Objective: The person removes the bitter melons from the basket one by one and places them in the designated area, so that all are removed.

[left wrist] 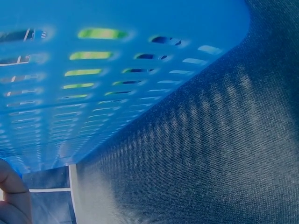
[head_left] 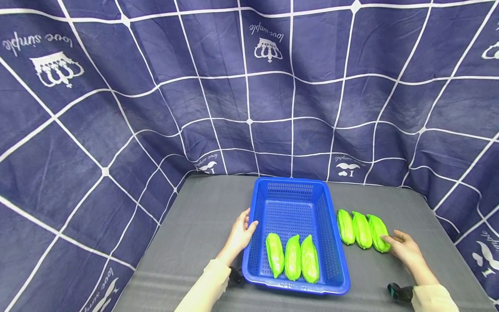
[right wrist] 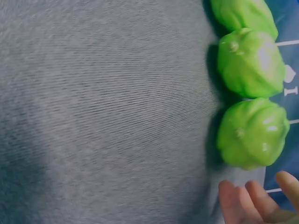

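A blue plastic basket (head_left: 339, 264) with perforated walls stands on the grey surface. Inside its near end lie three bright green, ridged, elongated vegetables (head_left: 293, 258) with pointed tips. My left hand (head_left: 239, 234) holds the basket's left rim, thumb over the edge and fingers outside; few of its fingers (left wrist: 14, 191) show in the left wrist view. Three more such vegetables (head_left: 361, 229) lie side by side right of the basket. Beside the rightmost vegetable (right wrist: 254, 133) is my right hand (head_left: 405, 249), fingers extended and apart. Whether its thumb touches the vegetable I cannot tell.
Grey cloth (head_left: 187, 234) covers the table around the basket. Behind and along both sides hangs a dark blue curtain (head_left: 218, 99) with white lines. Dark wrist devices (head_left: 399, 292) sit near both of my sleeves.
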### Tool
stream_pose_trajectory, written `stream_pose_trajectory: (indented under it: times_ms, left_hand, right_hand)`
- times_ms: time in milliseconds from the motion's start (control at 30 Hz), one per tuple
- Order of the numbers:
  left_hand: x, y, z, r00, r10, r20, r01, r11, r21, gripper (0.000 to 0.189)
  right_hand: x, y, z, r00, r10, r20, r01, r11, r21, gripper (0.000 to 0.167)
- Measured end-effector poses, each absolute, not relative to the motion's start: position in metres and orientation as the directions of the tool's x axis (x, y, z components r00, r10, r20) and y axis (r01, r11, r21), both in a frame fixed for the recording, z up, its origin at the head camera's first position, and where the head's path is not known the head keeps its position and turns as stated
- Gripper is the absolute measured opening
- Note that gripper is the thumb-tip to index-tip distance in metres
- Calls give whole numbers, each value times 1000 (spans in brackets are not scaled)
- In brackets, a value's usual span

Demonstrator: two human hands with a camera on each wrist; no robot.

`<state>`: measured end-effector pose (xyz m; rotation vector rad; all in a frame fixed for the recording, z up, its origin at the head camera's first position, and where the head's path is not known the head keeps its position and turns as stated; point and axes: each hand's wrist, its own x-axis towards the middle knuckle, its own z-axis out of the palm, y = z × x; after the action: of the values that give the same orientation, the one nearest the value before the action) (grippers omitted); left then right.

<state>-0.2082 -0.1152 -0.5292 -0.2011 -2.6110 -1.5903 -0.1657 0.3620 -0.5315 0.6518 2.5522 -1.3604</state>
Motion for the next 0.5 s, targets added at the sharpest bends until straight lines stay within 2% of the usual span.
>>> stream_pose_trajectory:
  times_ms: [267,500]
  left_hand:
    - [-208,-116,-527,-987,69,147,162,458,874,52]
    - [-207,-115,-526,-988,71,137,154,454,878,52]
  right_hand:
    - [-166,348,-502,-848,435,-301,499,469,-729,83]
    - [-176,329,-469,-893,386,-231,411,489,-769,83]
